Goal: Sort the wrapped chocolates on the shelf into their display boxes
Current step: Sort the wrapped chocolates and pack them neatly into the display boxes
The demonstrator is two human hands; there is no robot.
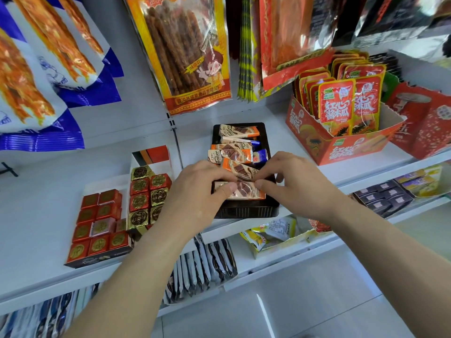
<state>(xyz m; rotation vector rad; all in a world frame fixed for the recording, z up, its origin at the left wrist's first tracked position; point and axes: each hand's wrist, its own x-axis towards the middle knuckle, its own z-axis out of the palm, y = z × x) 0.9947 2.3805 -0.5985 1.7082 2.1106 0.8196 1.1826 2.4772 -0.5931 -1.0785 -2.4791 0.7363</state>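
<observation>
A black display box (246, 211) on the white shelf holds several orange-and-cream wrapped chocolate bars (231, 156) and a few blue-ended ones (260, 155). My left hand (195, 191) and my right hand (292, 184) meet over the box's front end and pinch the two ends of one orange bar (244, 191), which lies flat across the box. To the left stand two boxes of foil squares: one with red squares (97, 230), one with mixed gold and red squares (146, 191).
A red carton of papaya snack packs (341, 123) stands at the right. Large snack bags (185, 52) hang above the shelf. The lower shelf carries dark sachets (202, 264), yellow packets (268, 232) and small dark boxes (383, 198).
</observation>
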